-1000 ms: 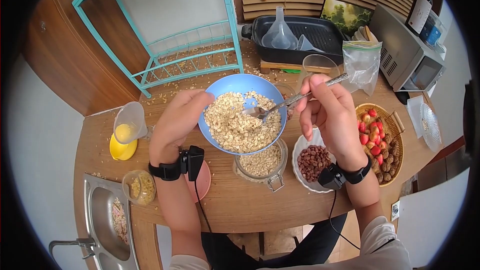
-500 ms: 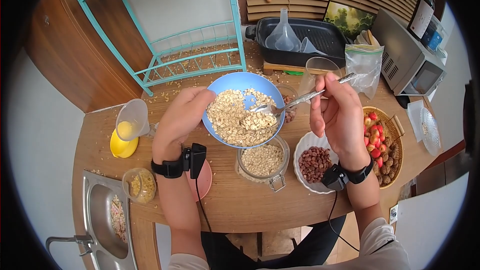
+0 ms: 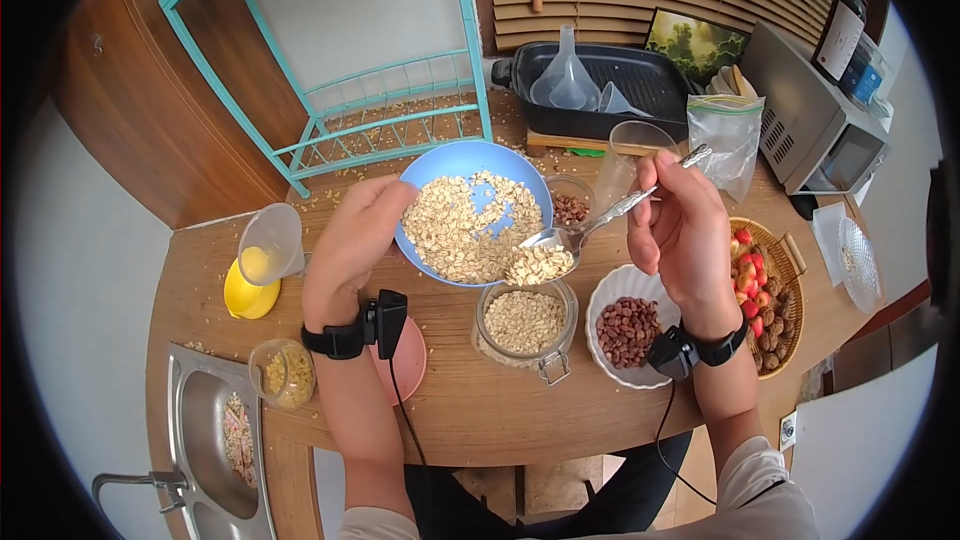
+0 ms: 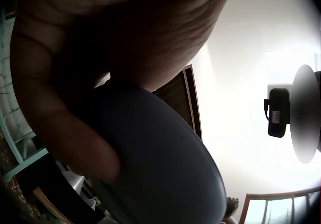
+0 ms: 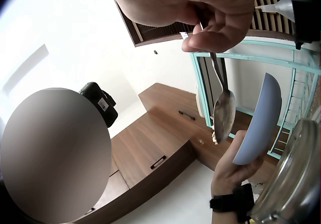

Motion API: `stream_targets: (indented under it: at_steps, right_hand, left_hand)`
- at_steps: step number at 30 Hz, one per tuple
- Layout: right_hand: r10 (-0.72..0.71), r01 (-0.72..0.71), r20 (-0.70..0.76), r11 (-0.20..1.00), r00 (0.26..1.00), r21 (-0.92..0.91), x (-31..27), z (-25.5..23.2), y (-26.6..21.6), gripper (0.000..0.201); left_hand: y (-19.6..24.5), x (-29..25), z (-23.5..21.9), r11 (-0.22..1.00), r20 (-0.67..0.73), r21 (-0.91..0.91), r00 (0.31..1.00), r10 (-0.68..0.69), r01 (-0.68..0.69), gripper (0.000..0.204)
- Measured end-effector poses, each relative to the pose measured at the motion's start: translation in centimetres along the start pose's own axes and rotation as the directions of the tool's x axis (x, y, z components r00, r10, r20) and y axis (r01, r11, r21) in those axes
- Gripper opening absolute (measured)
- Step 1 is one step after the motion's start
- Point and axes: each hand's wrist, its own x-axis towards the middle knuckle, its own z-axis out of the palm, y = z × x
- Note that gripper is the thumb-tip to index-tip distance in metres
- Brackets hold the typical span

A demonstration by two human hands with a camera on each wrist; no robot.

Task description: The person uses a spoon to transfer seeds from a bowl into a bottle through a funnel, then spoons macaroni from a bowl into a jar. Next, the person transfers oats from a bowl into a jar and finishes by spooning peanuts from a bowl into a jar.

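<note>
My left hand (image 3: 352, 245) grips the left rim of a blue bowl (image 3: 468, 159), thumb over the edge. Rolled oats (image 3: 440, 225) cover much of its inside. In the left wrist view, fingers curl around the bowl (image 4: 165, 159). My right hand (image 3: 685, 230) pinches a metal spoon (image 3: 622, 207) by its patterned handle. A heap of oats fills the spoon's head, which overlaps the bowl's near right rim. Below them stands an open glass jar (image 3: 484, 336) with oats inside. The right wrist view shows the spoon (image 5: 224, 111) beside the tilted bowl (image 5: 262, 123).
Right of the jar is a white fluted dish (image 3: 640, 377) of reddish-brown nuts. A wicker basket (image 3: 797, 325) of red fruit and walnuts lies beyond. A teal rack (image 3: 390, 148) and black grill pan (image 3: 640, 120) stand behind. At left are a yellow bowl (image 3: 245, 300) and sink (image 3: 200, 420).
The spoon has risen from the oats in the bowl and shifted to its near right edge, carrying a heap of oats. The bowl has moved slightly left.
</note>
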Motion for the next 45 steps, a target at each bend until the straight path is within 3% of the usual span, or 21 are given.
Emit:
stream_targets:
  at_steps: [5, 12, 18, 24, 26, 27, 29, 33, 36, 40, 42, 45]
  right_hand:
    - [0.002, 0.0, 0.034, 0.999, 0.999, -0.05, -0.1, -0.2, -0.5, 0.03]
    - [0.023, -0.021, 0.001, 0.963, 1.0, -0.269, -0.8, 0.5, -0.7, 0.032]
    - [0.033, -0.022, 0.011, 0.841, 0.999, -0.54, -1.8, 1.3, -0.8, 0.032]
    - [-0.073, 0.167, 0.157, 0.645, 0.985, -0.746, -3.2, 2.0, -1.9, 0.032]
    - [-0.143, 0.356, 0.331, 0.517, 0.933, -0.779, -3.6, 1.9, -2.5, 0.03]
    - [-0.144, 0.355, 0.329, 0.517, 0.933, -0.779, -3.8, 1.8, -2.6, 0.03]
    - [-0.216, 0.506, 0.463, 0.485, 0.859, -0.713, -4.0, 1.5, -2.8, 0.028]
    - [-0.222, 0.566, 0.532, 0.486, 0.817, -0.666, -4.2, 0.8, -3.2, 0.03]
    - [-0.333, 0.6, 0.501, 0.505, 0.799, -0.621, -4.1, 0.5, -2.6, 0.033]
    - [-0.463, 0.586, 0.359, 0.648, 0.811, -0.487, -2.8, 0.7, -1.3, 0.04]
    - [-0.446, 0.476, 0.177, 0.763, 0.877, -0.437, -2.4, 0.9, -1.0, 0.041]
    - [-0.393, 0.433, 0.187, 0.771, 0.9, -0.466, -1.7, 0.6, -0.6, 0.039]
  left_hand:
    - [-0.4, 0.2, -0.6, 1.0, -0.009, -0.003, 1.0, 0.009, -0.009, 0.03]
    - [-0.1, 0.1, -0.7, 0.999, -0.003, 0.035, 1.0, 0.007, -0.007, 0.032]
    - [0.0, 0.0, -0.2, 0.999, 0.006, 0.02, 1.0, 0.028, -0.028, 0.032]
    - [-0.1, 0.0, -0.1, 0.999, 0.015, 0.025, 1.0, 0.025, -0.026, 0.032]
    - [0.1, -0.1, 0.0, 0.999, 0.014, 0.03, 1.0, 0.025, -0.025, 0.032]
    - [0.2, -0.2, 0.1, 0.999, 0.01, 0.034, 1.0, 0.024, -0.024, 0.032]
    - [0.2, -0.2, 0.1, 0.999, 0.009, 0.03, 1.0, 0.026, -0.027, 0.032]
    - [0.0, -0.1, 0.1, 0.999, 0.004, 0.043, 1.0, 0.026, -0.026, 0.031]
    - [0.2, -0.2, 0.2, 0.999, 0.009, 0.03, 1.0, 0.025, -0.025, 0.03]
    - [-0.1, -0.1, -0.1, 0.999, 0.021, 0.036, 1.0, 0.011, -0.011, 0.03]
    - [-0.3, -0.1, 0.0, 0.997, 0.025, -0.024, 0.997, 0.075, -0.075, 0.029]
    - [-0.6, 0.1, -0.1, 0.997, 0.059, -0.017, 0.995, 0.075, -0.074, 0.029]
